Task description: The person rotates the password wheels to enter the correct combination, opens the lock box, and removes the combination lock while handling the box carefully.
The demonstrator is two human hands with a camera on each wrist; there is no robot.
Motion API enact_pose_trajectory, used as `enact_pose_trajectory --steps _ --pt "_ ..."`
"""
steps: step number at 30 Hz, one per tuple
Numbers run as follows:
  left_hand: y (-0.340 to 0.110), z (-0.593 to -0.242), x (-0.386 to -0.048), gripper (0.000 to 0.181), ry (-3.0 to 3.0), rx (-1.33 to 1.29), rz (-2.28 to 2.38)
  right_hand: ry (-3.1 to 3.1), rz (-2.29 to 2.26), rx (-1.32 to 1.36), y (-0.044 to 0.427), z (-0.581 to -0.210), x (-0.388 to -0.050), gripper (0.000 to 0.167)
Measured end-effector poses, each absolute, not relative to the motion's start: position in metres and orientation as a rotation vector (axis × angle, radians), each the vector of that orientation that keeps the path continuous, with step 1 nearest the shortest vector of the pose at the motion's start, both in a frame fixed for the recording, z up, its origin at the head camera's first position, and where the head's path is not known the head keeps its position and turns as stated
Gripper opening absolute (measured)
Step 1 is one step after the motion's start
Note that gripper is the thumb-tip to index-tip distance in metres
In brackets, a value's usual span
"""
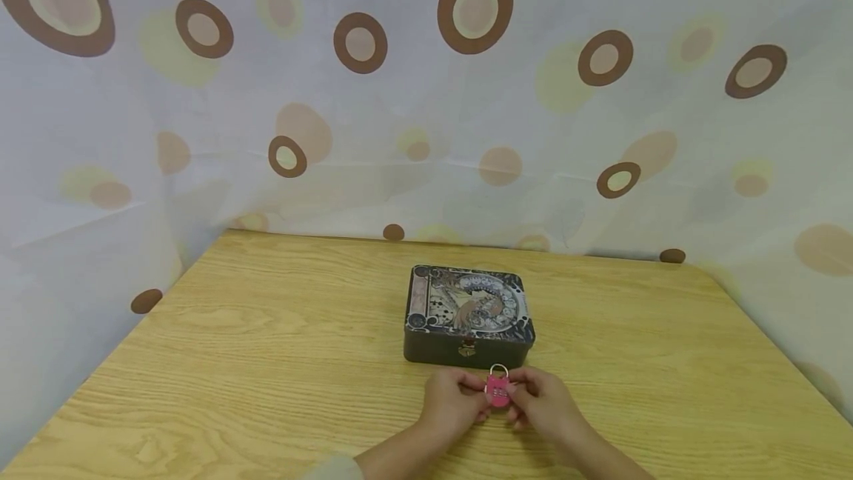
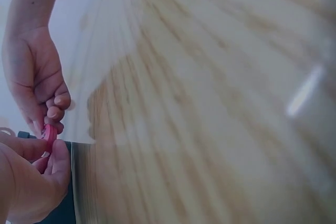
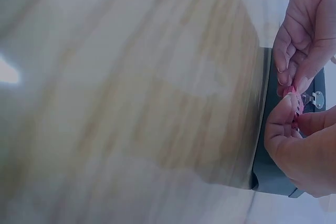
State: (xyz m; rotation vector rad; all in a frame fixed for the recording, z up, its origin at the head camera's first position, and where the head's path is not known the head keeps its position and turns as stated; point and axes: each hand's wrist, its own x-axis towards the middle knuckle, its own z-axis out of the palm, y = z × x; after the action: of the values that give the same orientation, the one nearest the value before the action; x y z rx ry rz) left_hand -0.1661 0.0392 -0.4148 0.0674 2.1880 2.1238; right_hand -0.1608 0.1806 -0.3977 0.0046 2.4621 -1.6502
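A small pink combination padlock (image 1: 498, 394) with number dials on its face is held up between both hands, its metal shackle pointing away from the person. My left hand (image 1: 452, 404) pinches its left side with thumb and fingers. From the other side, my right hand (image 1: 548, 404) grips it, the thumb over the dials. Just beyond stands a dark box (image 1: 426, 347) with a decorated lid, its lid down and a metal clasp (image 1: 466, 349) on the front. Both wrist views show the pink padlock (image 3: 294, 100) between the fingertips; whether the shackle is locked I cannot tell.
The box and hands are over a wooden table (image 1: 280, 361) with light grain. Behind it and along the sides hangs a pale cloth (image 1: 400, 110) patterned with brown, tan and yellow circles. The table's back edge meets this cloth.
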Motion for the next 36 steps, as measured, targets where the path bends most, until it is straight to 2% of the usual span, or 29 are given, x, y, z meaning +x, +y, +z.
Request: enact_pose_trajectory --steps 10,22,36 --pt "0.049 -0.413 -0.165 0.006 2.285 0.096 2.044 2.445 -1.664 -0.05 0.196 -0.402 -0.159 0.025" --pt "0.062 -0.412 -0.165 0.008 2.476 0.109 1.972 2.412 -1.662 0.094 0.207 -0.402 -0.159 0.029" --pt "0.072 -0.411 -0.163 0.008 2.499 0.125 1.967 2.372 -1.665 0.079 0.22 -0.403 -0.16 0.032"
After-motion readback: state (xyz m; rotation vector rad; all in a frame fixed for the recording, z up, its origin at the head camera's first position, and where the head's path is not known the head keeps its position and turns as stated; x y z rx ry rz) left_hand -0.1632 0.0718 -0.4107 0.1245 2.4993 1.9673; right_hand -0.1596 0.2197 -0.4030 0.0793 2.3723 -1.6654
